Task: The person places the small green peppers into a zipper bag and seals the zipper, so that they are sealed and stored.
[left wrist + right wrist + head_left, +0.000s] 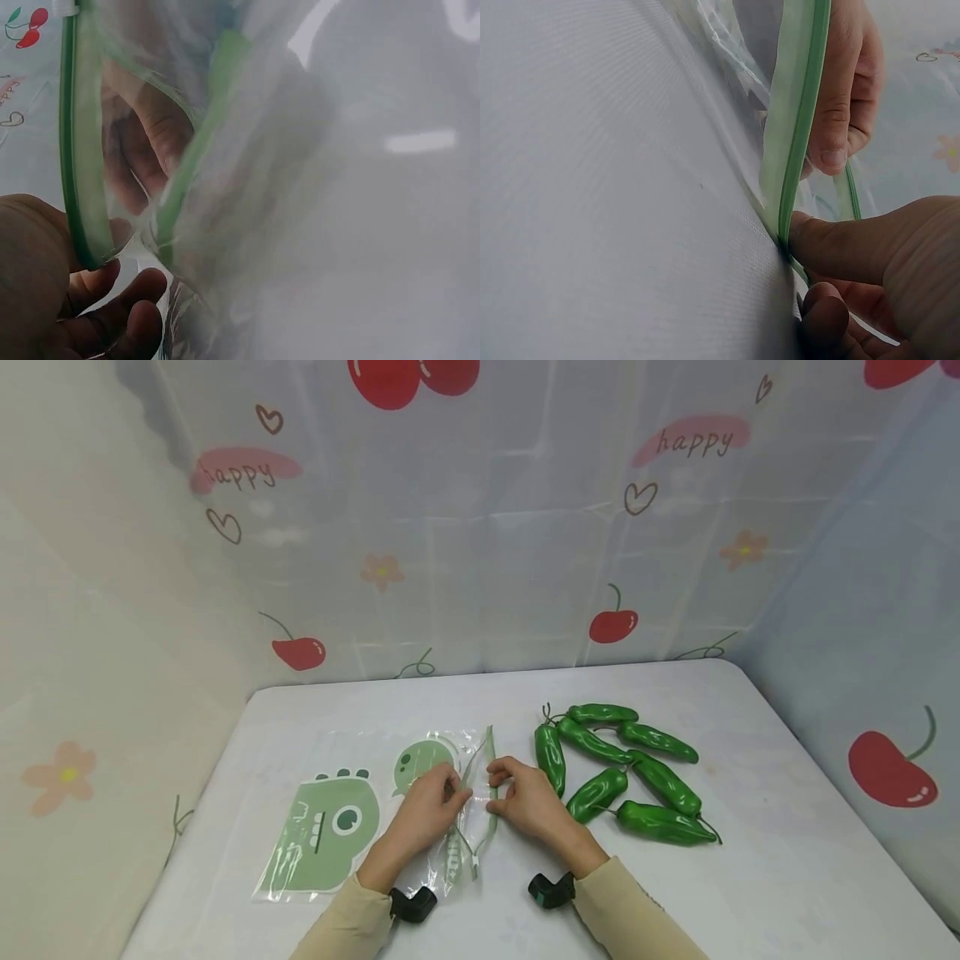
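On the desk (225, 827), a clear bag (337, 835) lies mouth parted; the left hand (430, 803) has its grip pinched on one edge, the right hand (528, 802) pinches the opposite edge, and beside it, green peppers (596, 744)!

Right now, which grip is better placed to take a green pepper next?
Probably the right grip: it is nearer the green peppers, while the left grip sits farther. Both pinch the bag, so the right would release first.
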Demonstrator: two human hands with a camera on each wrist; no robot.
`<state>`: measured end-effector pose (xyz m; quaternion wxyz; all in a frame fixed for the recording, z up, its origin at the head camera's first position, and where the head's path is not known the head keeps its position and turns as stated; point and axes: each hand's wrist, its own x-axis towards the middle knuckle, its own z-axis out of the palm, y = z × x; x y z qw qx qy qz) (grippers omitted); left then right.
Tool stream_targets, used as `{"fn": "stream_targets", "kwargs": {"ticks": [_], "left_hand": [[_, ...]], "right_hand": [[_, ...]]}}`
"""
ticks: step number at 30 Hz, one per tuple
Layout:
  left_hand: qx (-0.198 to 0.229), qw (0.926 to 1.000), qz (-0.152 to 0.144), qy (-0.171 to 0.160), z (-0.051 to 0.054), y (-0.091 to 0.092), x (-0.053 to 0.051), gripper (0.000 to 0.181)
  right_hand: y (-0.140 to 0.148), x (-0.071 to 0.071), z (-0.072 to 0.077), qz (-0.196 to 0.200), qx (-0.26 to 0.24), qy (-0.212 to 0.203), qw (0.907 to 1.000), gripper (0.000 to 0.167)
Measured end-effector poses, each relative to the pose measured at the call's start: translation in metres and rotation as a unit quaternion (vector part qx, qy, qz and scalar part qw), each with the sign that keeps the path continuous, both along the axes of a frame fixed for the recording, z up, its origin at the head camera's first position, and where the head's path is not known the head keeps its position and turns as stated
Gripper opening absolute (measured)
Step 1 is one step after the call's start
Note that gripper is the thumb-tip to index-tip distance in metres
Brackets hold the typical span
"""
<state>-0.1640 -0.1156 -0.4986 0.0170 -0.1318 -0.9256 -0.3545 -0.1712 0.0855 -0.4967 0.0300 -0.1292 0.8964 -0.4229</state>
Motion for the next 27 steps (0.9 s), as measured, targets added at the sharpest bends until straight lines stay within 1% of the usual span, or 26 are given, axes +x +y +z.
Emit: {"fn": "stream_targets", "kwargs": {"ticks": [8, 12, 14, 17, 19, 22, 26, 27], "left_hand": [[0.02, 0.9995, 0.009, -0.024, 0.0015, -0.0024, -0.0002, 0.014], [0.036, 0.9989, 0.015, -0.025, 0.0026, -0.003, -0.0005, 0.014], [0.047, 0.9984, 0.021, -0.023, 0.0033, -0.0034, -0.0006, 0.02], [0.058, 0.9977, 0.024, -0.023, 0.0045, -0.0036, -0.0006, 0.034], [0.056, 0.9979, 0.025, -0.02, 0.0055, -0.003, -0.0003, 0.037], [0.042, 0.9989, 0.018, -0.012, 0.006, -0.0013, 0.0002, 0.032], [0.028, 0.9994, 0.017, -0.004, 0.0061, 0.0009, 0.0007, 0.029], [0.029, 0.9994, 0.019, -0.008, 0.0062, 0.0012, 0.0008, 0.029]], "right_hand": [[0.0003, 0.0006, -0.0012, -0.001, -0.006, 0.0, 1.0, 0.045], [0.0005, 0.0004, -0.0022, 0.0, -0.005, 0.004, 1.0, 0.046], [0.0005, 0.0003, -0.002, -0.001, -0.005, 0.002, 1.0, 0.046], [0.0005, 0.0001, -0.002, 0.0, -0.004, 0.002, 1.0, 0.046], [0.0004, 0.0, -0.0017, -0.002, -0.005, -0.002, 1.0, 0.046], [0.0002, -0.0002, -0.0014, -0.003, -0.001, -0.003, 1.0, 0.046], [-0.0001, -0.0003, -0.0011, -0.002, 0.007, 0.002, 1.0, 0.048], [-0.0001, -0.0004, -0.001, -0.002, 0.008, 0.001, 1.0, 0.049]]}}
